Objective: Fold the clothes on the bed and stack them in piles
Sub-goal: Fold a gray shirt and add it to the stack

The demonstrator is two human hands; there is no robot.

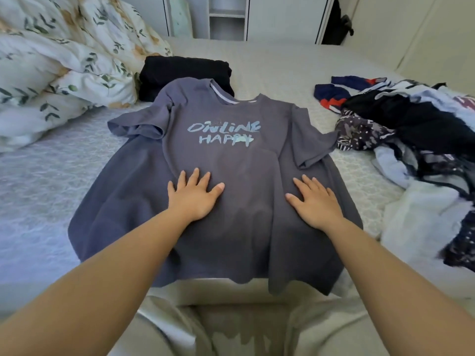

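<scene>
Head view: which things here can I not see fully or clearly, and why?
- Black folded clothes: the near part is hidden behind the grey T-shirt.
- Pile of unfolded clothes: cut off by the right edge; single garments are tangled and cannot be counted.
- T-shirt hem: it hangs over the bed edge.
- Shelves: cut off by the top edge.
- Left hand and right hand: palms are hidden, flat on the shirt.
</scene>
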